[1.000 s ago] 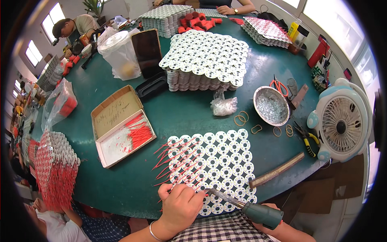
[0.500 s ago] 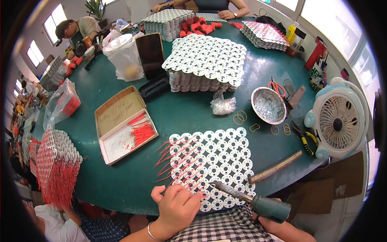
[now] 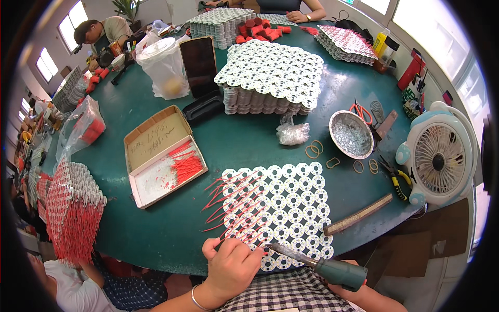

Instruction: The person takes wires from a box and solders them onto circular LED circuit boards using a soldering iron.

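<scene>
A panel of joined white ring-shaped circuit boards lies flat at the table's near edge. Thin red wires stick out leftward from its left columns. Over the panel's lower left corner my left hand is closed in a pinch. A bit of red wire shows at its fingertips. My right hand, partly hidden behind the tool, grips a soldering iron with a green handle. The iron's metal tip points left and meets the panel right beside my left fingertips; whether it touches a pad is too small to tell.
Left of the panel sits an open cardboard box with red wires. Beyond stands a stack of ring panels. To the right are a metal bowl, a wooden strip, pliers and a fan. Other people sit around the table.
The soldering iron has moved left and slightly down, its tip now closer to my left fingertips. My left hand keeps its pinch. The whole view has shifted slightly.
</scene>
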Demonstrator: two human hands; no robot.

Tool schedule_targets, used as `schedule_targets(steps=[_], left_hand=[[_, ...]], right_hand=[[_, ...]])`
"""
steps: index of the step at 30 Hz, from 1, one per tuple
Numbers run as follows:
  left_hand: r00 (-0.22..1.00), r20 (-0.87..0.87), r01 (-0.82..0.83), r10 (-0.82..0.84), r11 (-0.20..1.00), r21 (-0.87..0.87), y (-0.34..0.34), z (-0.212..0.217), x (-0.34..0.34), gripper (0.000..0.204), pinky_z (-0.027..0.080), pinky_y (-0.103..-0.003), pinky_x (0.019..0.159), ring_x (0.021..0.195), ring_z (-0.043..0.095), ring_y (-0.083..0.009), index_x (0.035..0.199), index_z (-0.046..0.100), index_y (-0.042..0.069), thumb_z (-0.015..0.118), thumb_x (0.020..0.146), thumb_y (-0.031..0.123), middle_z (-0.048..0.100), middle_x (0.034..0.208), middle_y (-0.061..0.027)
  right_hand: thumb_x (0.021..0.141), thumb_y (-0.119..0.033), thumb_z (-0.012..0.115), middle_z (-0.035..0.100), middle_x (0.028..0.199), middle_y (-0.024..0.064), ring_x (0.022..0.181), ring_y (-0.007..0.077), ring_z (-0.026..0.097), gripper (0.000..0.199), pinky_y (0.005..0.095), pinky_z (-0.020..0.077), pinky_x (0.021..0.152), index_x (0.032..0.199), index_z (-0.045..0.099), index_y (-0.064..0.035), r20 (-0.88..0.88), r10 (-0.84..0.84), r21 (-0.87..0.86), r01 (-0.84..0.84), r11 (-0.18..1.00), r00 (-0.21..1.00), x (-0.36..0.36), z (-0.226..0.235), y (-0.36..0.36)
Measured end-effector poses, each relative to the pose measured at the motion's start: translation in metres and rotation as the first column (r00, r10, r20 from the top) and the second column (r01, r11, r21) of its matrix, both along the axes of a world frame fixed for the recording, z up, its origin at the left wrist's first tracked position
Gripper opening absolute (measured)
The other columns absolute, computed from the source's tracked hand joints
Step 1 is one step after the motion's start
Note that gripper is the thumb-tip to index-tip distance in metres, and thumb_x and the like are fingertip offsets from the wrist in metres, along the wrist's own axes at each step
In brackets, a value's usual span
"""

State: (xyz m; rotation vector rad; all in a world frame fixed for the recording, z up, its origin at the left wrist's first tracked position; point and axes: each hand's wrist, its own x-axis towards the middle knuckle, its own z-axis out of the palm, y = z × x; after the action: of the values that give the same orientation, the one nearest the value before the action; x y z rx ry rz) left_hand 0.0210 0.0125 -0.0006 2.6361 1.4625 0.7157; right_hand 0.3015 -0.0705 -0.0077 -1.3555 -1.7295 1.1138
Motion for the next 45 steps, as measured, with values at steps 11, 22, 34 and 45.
schedule_targets(steps=[11, 22, 34, 45], left_hand=[[1.0, 0.012, 0.02, -0.021, 0.999, 0.027, 0.001, -0.002, 0.001, 0.014, 0.023, -0.044, 0.086, 0.078, 0.048, -0.013, 0.079, 0.068, 0.018, 0.071, 0.066, 0.017, 0.045, 0.065, 0.0064], [1.0, 0.007, 0.012, -0.012, 1.0, 0.026, -0.007, 0.009, 0.007, 0.009, 0.023, -0.041, 0.085, 0.079, 0.05, -0.0119, 0.078, 0.066, 0.02, 0.068, 0.069, 0.019, 0.046, 0.07, 0.0065], [1.0, -0.018, 0.006, -0.006, 1.0, 0.0, -0.008, 0.004, 0.01, 0.01, 0.024, -0.041, 0.085, 0.078, 0.049, -0.0128, 0.079, 0.066, 0.019, 0.068, 0.069, 0.018, 0.047, 0.069, 0.0062], [1.0, 0.022, -0.003, 0.003, 1.0, -0.029, -0.007, 0.003, 0.012, 0.009, 0.024, -0.043, 0.084, 0.075, 0.048, -0.0137, 0.075, 0.065, 0.018, 0.07, 0.067, 0.018, 0.047, 0.067, 0.0053]], right_hand=[[0.071, -0.011, 0.067, 0.065, 0.076, 0.0067, 0.061, 0.022, 0.061, 0.016, 0.0309, 0.048, 0.057, 0.086, 0.064, -0.0045, 0.109, 0.095, 0.117, -0.107, 0.987, 0.99, 0.004, -0.004, 0.005], [0.075, -0.01, 0.063, 0.063, 0.074, 0.0087, 0.061, 0.016, 0.061, 0.026, 0.0271, 0.0493, 0.057, 0.096, 0.059, 0.0045, -0.286, -0.219, -0.186, 0.17, 0.968, 0.933, 0.011, -0.006, -0.022], [0.066, -0.007, 0.067, 0.064, 0.076, 0.0078, 0.065, 0.0222, 0.062, 0.019, 0.0311, 0.049, 0.062, 0.085, 0.065, -0.0039, 0.087, 0.069, 0.062, -0.074, 0.995, 0.994, 0.015, -0.006, -0.009], [0.078, -0.018, 0.062, 0.063, 0.099, 0.0128, 0.065, 0.0205, 0.063, 0.034, 0.0313, 0.0511, 0.057, 0.104, 0.057, 0.0028, -0.369, -0.258, -0.252, 0.171, 0.952, 0.893, 0.004, 0.005, -0.015]])
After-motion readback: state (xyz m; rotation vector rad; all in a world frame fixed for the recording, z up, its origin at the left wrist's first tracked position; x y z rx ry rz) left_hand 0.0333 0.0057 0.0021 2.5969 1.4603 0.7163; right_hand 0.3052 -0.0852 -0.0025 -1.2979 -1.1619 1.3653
